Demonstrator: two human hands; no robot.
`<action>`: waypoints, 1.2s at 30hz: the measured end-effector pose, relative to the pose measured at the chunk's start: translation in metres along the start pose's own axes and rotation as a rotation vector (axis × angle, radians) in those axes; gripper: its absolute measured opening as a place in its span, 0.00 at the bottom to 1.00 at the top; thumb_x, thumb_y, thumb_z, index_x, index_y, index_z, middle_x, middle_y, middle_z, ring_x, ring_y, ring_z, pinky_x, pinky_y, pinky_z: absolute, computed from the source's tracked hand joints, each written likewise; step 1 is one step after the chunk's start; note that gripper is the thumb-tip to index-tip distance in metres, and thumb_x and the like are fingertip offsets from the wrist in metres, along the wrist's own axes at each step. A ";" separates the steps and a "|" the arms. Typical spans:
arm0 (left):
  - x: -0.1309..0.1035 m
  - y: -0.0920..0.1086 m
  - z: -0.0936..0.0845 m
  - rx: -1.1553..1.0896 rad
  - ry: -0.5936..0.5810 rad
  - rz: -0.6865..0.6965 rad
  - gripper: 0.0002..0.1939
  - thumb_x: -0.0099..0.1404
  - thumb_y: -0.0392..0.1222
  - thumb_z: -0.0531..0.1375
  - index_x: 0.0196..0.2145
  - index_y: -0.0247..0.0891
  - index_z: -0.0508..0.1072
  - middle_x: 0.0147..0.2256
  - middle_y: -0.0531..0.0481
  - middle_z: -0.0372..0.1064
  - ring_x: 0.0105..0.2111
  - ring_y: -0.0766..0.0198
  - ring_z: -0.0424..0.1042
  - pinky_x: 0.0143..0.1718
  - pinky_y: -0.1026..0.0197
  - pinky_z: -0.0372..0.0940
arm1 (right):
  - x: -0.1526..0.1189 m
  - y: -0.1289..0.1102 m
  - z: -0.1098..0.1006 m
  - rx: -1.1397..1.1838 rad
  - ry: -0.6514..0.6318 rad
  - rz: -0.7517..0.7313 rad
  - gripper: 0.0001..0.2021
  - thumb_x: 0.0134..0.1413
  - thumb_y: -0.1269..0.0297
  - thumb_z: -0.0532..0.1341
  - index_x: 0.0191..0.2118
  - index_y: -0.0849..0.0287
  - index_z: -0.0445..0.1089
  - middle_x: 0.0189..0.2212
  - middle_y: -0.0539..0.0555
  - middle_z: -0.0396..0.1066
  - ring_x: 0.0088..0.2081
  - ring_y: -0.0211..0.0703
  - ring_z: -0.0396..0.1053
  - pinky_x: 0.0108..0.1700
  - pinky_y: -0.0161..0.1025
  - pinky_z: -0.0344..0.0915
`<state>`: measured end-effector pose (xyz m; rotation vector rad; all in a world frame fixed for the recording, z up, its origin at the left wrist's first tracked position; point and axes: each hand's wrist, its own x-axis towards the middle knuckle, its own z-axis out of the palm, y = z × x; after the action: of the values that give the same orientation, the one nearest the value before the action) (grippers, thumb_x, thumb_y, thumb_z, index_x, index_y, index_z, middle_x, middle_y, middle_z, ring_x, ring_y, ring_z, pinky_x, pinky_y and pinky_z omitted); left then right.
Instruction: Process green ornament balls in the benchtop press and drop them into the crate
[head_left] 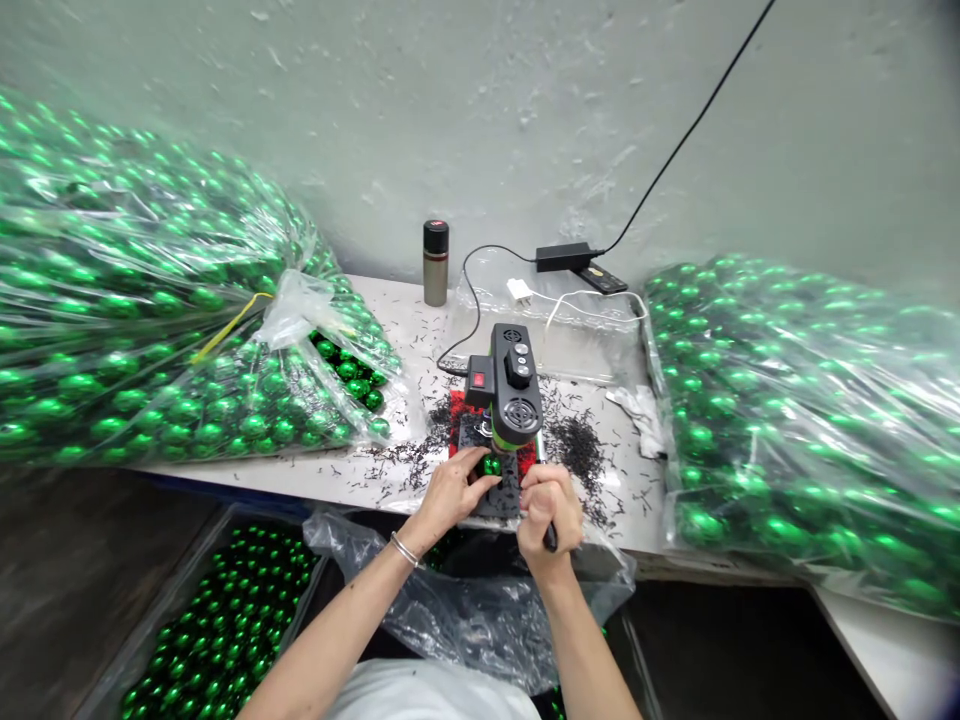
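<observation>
A small black bench machine (516, 385) with round vents and buttons stands over a dark base on the table. My left hand (452, 488) reaches to the base, thumb and fingers closed around a shiny green ball (492, 465) beneath the machine head. On the right, my right hand (551, 512) is wrapped in a fist around a black lever handle (551, 537), whose lower end sticks out below the fingers. Many short black bits (576, 447) lie scattered around the base, and red pieces (528, 460) show beside it.
Large clear bags of green balls fill the left (150, 320) and right (795, 400) sides. Behind stand a bottle (436, 265), a power adapter (562, 257) with cables and a clear plastic tray (592, 345). A white glove (639, 418) lies right; a bin of green balls (225, 610) is below left.
</observation>
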<state>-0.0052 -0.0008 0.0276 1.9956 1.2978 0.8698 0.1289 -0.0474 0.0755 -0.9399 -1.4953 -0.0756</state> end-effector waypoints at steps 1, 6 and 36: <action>0.000 0.000 0.000 -0.003 0.005 0.004 0.16 0.64 0.43 0.63 0.49 0.37 0.74 0.44 0.43 0.76 0.37 0.57 0.75 0.42 0.56 0.70 | -0.005 0.004 0.002 -0.005 0.002 -0.022 0.14 0.65 0.69 0.48 0.26 0.57 0.59 0.26 0.50 0.63 0.27 0.36 0.62 0.30 0.37 0.62; -0.001 0.000 0.001 -0.023 0.012 0.010 0.16 0.64 0.42 0.63 0.49 0.37 0.74 0.45 0.43 0.76 0.42 0.56 0.76 0.46 0.55 0.70 | -0.025 0.021 0.011 -0.032 0.082 -0.053 0.16 0.67 0.65 0.45 0.26 0.56 0.59 0.26 0.49 0.63 0.27 0.37 0.63 0.36 0.43 0.65; -0.058 -0.013 -0.046 -0.040 0.206 0.033 0.15 0.69 0.46 0.57 0.50 0.39 0.73 0.48 0.42 0.72 0.38 0.60 0.75 0.43 0.55 0.72 | 0.031 -0.023 -0.001 0.041 0.074 0.143 0.16 0.62 0.74 0.52 0.21 0.58 0.57 0.21 0.48 0.60 0.26 0.36 0.62 0.29 0.36 0.56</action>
<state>-0.0658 -0.0441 0.0342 1.9417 1.3513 1.1328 0.1208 -0.0477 0.1136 -0.9977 -1.3532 0.0237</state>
